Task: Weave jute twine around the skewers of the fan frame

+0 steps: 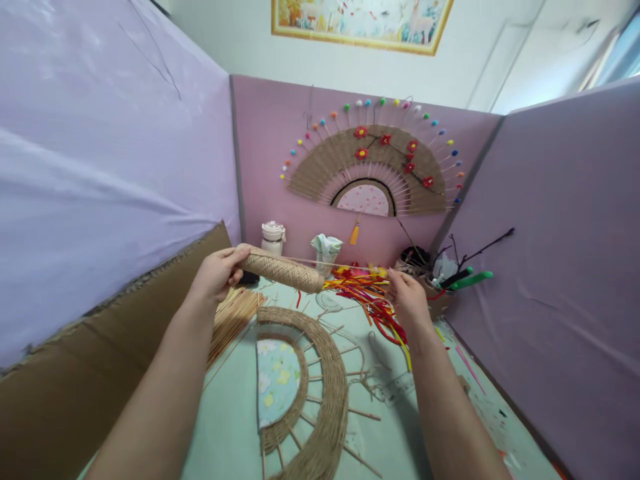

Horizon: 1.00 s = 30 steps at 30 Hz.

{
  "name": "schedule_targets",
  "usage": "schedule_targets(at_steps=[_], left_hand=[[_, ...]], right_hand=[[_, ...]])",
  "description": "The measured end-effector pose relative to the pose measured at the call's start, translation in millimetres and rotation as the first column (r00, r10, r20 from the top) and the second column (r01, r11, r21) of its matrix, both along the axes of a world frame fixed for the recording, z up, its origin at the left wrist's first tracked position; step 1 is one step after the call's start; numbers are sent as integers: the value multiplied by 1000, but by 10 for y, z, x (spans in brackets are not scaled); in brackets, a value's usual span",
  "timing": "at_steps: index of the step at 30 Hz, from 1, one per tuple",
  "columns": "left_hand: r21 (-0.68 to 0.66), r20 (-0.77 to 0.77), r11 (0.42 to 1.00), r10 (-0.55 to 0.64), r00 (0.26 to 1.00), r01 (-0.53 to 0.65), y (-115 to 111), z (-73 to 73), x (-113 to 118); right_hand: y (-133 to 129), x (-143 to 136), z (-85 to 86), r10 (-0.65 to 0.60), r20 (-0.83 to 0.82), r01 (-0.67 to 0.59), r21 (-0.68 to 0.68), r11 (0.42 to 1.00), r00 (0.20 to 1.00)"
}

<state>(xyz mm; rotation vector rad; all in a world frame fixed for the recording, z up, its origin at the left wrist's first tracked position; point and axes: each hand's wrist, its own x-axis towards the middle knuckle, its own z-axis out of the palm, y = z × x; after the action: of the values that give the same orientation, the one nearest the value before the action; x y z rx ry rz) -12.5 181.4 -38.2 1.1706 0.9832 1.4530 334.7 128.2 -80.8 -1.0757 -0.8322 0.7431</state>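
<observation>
My left hand (pixel 220 272) grips one end of a long spool of twine (pixel 285 268), held up above the table. From the spool a strand of twine (pixel 340 265) runs nearly straight across to my right hand (pixel 407 295), whose fingers pinch it. Below lies a half-round woven fan (pixel 333 373) with sticks that radiate outward past its brown twine band. A light-blue flowered fabric half-circle (pixel 277 380) forms its centre. Loose twine (pixel 373 387) curls at the fan's right side.
Thin wooden sticks (pixel 235 320) lie in a bundle at left beside a cardboard sheet (pixel 115 333). Red, orange and yellow pipe cleaners (pixel 375 307) spread behind the fan. A white-lidded bottle (pixel 273 237) stands at the back. Green-handled scissors (pixel 473 280) sit at right. A finished fan (pixel 320 163) hangs behind.
</observation>
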Motion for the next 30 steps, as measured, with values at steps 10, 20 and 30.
schedule_targets(at_steps=[10,20,30], left_hand=[[-147,257,988,91,962,-54,9,46,146],[-270,351,950,-52,935,154,-84,133,167],[-370,-7,635,-732,681,678,-437,-30,682]], right_hand=[[145,167,-103,-52,-480,55,-7,998,876],[264,279,-283,-376,-112,363,-115,924,920],[-124,-808,-200,675,256,-696,-11,718,692]])
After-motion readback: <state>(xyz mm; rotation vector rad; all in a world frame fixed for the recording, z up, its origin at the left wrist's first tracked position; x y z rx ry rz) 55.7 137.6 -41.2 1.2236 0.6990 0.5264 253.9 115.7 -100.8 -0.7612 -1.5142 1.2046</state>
